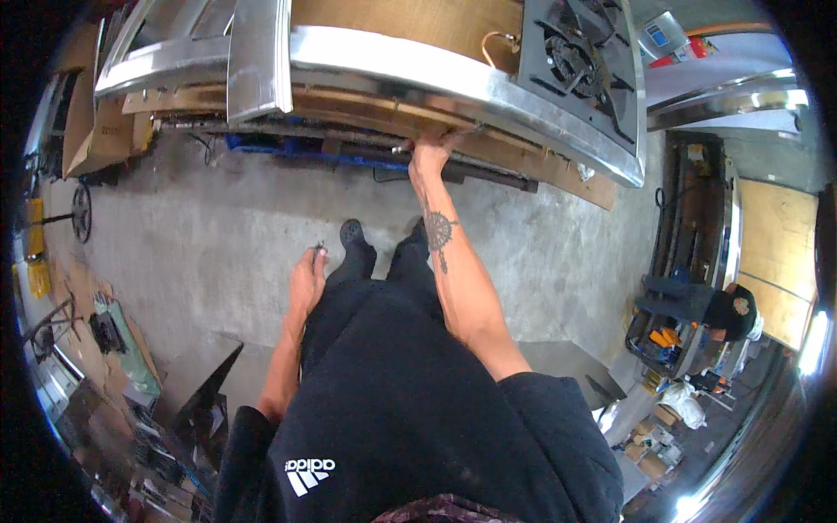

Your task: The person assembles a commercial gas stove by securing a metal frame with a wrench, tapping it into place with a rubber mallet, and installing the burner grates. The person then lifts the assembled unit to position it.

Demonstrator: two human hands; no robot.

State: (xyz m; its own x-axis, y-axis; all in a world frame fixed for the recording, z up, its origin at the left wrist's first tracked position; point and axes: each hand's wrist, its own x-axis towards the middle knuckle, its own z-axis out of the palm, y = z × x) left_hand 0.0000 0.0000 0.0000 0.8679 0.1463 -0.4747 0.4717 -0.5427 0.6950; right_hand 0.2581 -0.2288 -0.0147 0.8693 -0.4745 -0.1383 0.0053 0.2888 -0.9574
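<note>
A stainless steel cooking range (392,61) stretches across the far side, with a black gas burner grate (575,65) at its right end. My right hand (429,157) reaches up to the underside of its front edge. Its fingers are partly hidden against the range's lower front, where a small shiny metal bit (401,150) shows next to the hand. Lower and to the left, my left hand (307,277) hangs beside my leg, closed around a small dark piece (320,247) that is too small to name.
An upright steel panel (260,61) stands at the range's left part; a bent copper tube (490,48) rises near the burner. Cardboard (105,139) and a black handwheel (81,214) lie left. Another person (731,312) bends over a workbench at right. Grey concrete floor (235,209) surrounds my feet.
</note>
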